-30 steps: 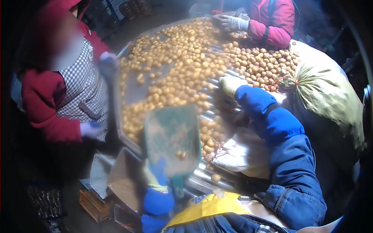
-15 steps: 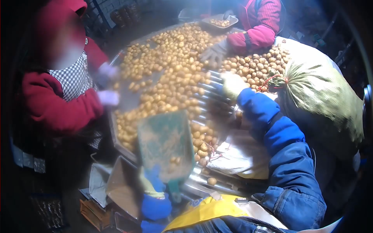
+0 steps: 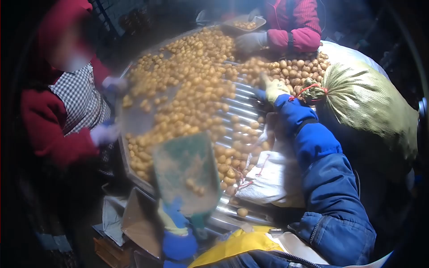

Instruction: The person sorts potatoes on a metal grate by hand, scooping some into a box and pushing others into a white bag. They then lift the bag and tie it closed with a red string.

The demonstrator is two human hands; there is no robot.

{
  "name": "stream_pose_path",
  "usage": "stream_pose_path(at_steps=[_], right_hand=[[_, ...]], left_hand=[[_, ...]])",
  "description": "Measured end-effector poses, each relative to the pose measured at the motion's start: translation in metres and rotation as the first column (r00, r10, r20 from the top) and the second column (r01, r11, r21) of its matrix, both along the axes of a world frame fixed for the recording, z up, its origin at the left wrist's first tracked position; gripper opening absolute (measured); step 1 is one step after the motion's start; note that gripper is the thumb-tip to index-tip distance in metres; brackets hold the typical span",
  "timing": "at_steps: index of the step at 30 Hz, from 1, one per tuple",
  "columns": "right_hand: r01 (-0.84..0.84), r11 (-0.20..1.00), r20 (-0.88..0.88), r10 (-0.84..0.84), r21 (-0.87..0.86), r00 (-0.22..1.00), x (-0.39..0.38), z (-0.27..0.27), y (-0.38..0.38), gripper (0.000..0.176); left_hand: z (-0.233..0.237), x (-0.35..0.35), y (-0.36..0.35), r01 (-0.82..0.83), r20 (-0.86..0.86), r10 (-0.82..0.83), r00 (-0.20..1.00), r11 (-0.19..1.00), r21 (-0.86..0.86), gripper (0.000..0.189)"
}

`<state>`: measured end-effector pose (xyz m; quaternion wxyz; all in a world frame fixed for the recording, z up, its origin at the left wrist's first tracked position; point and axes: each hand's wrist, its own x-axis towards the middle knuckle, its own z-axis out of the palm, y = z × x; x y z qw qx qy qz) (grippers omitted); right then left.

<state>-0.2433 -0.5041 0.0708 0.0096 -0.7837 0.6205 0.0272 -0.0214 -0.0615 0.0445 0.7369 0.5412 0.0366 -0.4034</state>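
Note:
Many small potatoes (image 3: 187,96) cover a large table (image 3: 127,163) with metal bars. Gloved in yellow and blue, my left hand (image 3: 175,219) is wrapped round the lower end of a green scoop (image 3: 185,167), which has a few potatoes on its dusty face. My right hand (image 3: 273,89), in a yellowish glove, reaches out over the bars at the edge of the browner potatoes (image 3: 297,71). Its fingers are partly blurred, with potatoes close by. A white sack (image 3: 272,183) lies below my right forearm.
A co-worker in red and a checked apron (image 3: 80,96) stands at the left, both hands at the table edge. Another person's gloved hand (image 3: 252,42) is by a scoop (image 3: 245,23) at the back. A tied green sack (image 3: 371,102) stands right; boxes (image 3: 143,221) lie lower left.
Loose potatoes now lie on the bars below my right hand. The far person's glove has moved back toward the scoop. The left co-worker's hands have shifted left. My left hand still holds the green scoop.

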Motion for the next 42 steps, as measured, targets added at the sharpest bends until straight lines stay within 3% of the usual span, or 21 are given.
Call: stream_pose_path(at_steps=[1, 3, 5, 7, 9, 10, 12, 14, 16, 18, 19, 21, 24, 25, 28, 31, 34, 37, 41, 42], right_hand=[[-0.071, 0.997, 0.079, 0.069, 0.027, 0.995, -0.003, -0.015, -0.006, 0.073], [-0.158, 0.979, 0.096, 0.146, 0.129, 0.985, 0.017, 0.019, 0.029, 0.065], [-0.191, 0.945, 0.051, 0.184, 0.265, 0.982, 0.034, 0.018, 0.039, 0.059], [-0.429, 0.902, 0.055, 0.427, 0.039, 0.903, 0.037, -0.035, 0.060, 0.062], [-0.430, 0.898, 0.070, 0.425, 0.088, 0.902, 0.052, -0.020, 0.102, 0.063], [-0.469, 0.860, 0.160, 0.444, 0.202, 0.882, 0.058, -0.015, 0.108, 0.063], [-0.622, 0.735, 0.211, 0.585, 0.269, 0.783, 0.064, 0.017, 0.123, 0.057], [-0.578, 0.784, 0.259, 0.524, 0.227, 0.812, 0.078, 0.017, 0.098, 0.053], [-0.477, 0.872, 0.259, 0.437, 0.112, 0.861, 0.090, 0.026, 0.067, 0.042], [-0.427, 0.904, 0.182, 0.418, 0.010, 0.890, 0.092, 0.038, 0.035, 0.032], [-0.340, 0.940, 0.270, 0.336, -0.032, 0.902, 0.095, 0.025, 0.015, 0.032], [-0.330, 0.937, 0.133, 0.343, -0.112, 0.930, 0.096, 0.007, -0.015, 0.033], [-0.390, 0.919, -0.066, 0.393, 0.052, 0.917, 0.095, 0.008, -0.046, 0.037], [-0.323, 0.946, -0.007, 0.323, -0.007, 0.946, 0.100, -0.003, -0.056, 0.037], [-0.305, 0.946, -0.038, 0.311, 0.113, 0.950, 0.095, -0.010, -0.078, 0.038], [-0.378, 0.914, 0.019, 0.380, 0.144, 0.925, 0.086, -0.019, -0.085, 0.036], [-0.303, 0.953, 0.091, 0.302, -0.005, 0.949, 0.091, -0.027, -0.072, 0.029], [-0.294, 0.945, 0.029, 0.301, -0.143, 0.953, 0.094, -0.039, -0.066, 0.027], [-0.295, 0.936, 0.122, 0.321, -0.194, 0.939, 0.075, -0.030, -0.053, 0.028], [-0.280, 0.958, 0.123, 0.286, -0.068, 0.950, 0.071, -0.002, -0.032, 0.034]], left_hand=[[-0.005, 0.004, 0.004, -0.025, -0.025, 0.025, 0.999, 1.000, 0.017, 0.045], [-0.025, 0.010, 0.012, 0.009, 0.101, -0.015, 0.995, 0.998, 0.067, 0.045], [-0.037, 0.010, 0.016, 0.032, 0.196, -0.052, 0.979, 0.994, 0.104, 0.040], [-0.041, 0.008, 0.016, 0.047, 0.271, -0.080, 0.959, 0.991, 0.126, 0.031], [-0.036, 0.008, 0.016, 0.022, 0.192, -0.048, 0.980, 0.991, 0.135, 0.040], [-0.030, 0.009, 0.017, 0.009, 0.151, -0.031, 0.988, 0.990, 0.140, 0.045], [-0.006, 0.003, 0.015, -0.019, 0.032, 0.016, 0.999, 0.996, 0.092, 0.046], [-0.001, 0.001, 0.012, -0.013, 0.064, 0.007, 0.998, 0.997, 0.082, 0.046], [-0.010, 0.003, 0.013, 0.020, 0.240, -0.045, 0.970, 0.994, 0.107, 0.046], [-0.015, 0.005, 0.015, 0.026, 0.244, -0.064, 0.968, 0.988, 0.155, 0.047], [-0.018, 0.007, 0.014, 0.031, 0.246, -0.075, 0.966, 0.984, 0.177, 0.047], [-0.015, 0.006, 0.014, 0.034, 0.233, -0.061, 0.970, 0.992, 0.119, 0.048], [-0.019, 0.002, 0.010, 0.030, 0.231, -0.066, 0.971, 0.987, 0.156, 0.048], [-0.019, 0.002, 0.010, 0.038, 0.231, -0.084, 0.969, 0.980, 0.196, 0.048], [-0.016, 0.003, 0.005, 0.042, 0.232, -0.081, 0.969, 0.985, 0.168, 0.048], [-0.017, 0.001, 0.011, 0.034, 0.225, -0.068, 0.972, 0.988, 0.149, 0.050], [-0.016, 0.002, 0.012, 0.052, 0.217, -0.083, 0.973, 0.988, 0.148, 0.051], [-0.019, 0.001, 0.011, 0.040, 0.219, -0.060, 0.974, 0.995, 0.096, 0.051], [-0.022, 0.004, 0.013, 0.047, 0.256, -0.079, 0.963, 0.991, 0.129, 0.050], [-0.023, 0.005, 0.013, 0.053, 0.267, -0.090, 0.960, 0.988, 0.143, 0.050]])
